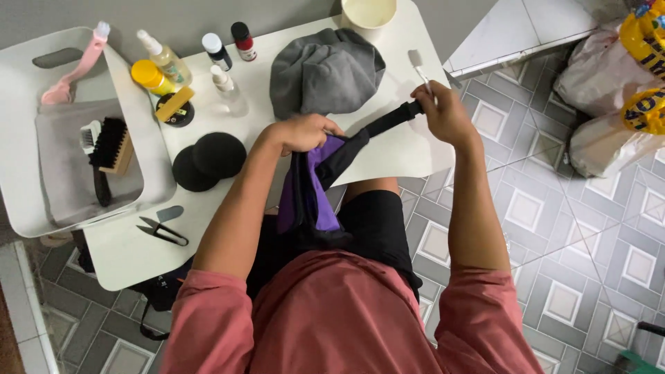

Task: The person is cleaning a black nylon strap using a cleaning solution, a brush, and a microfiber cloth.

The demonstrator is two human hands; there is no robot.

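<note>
At the far left a white tray (28, 201) was seen, a pink brush (73, 69) lying along its top edge and a dark bristle brush (111, 145) resting on a grey cloth (66, 173) inside it. Just right of the tray, on the white counter (402, 156), a yellow-capped bottle (154, 76) and a clear spray bottle (165, 59) were lined up, with a round black tin (174, 111) below them. Two black sponges (208, 159) were lying side by side, touching, and small black scissors (163, 232) were left near the front edge. Further right, two small dropper bottles (228, 45) and a clear bottle (227, 90) were standing upright. A grey cloth heap (325, 69) was bunched at the middle, a cream cup (367, 14) just behind it.

The left hand (301, 131) was closed over the top of a purple-and-black bag (312, 194), its fingers clamped on the fabric. The bag was hung from the counter's front edge down into the lap, between the two arms. From it a black strap (391, 118) was stretched taut up to the right hand (443, 111), whose fingers were pinched together on the strap's end; a white toothbrush (419, 69) was also caught in that grip, head pointing away. At the far right, on the tiled floor (554, 228), plastic bags (609, 90) were piled.
</note>
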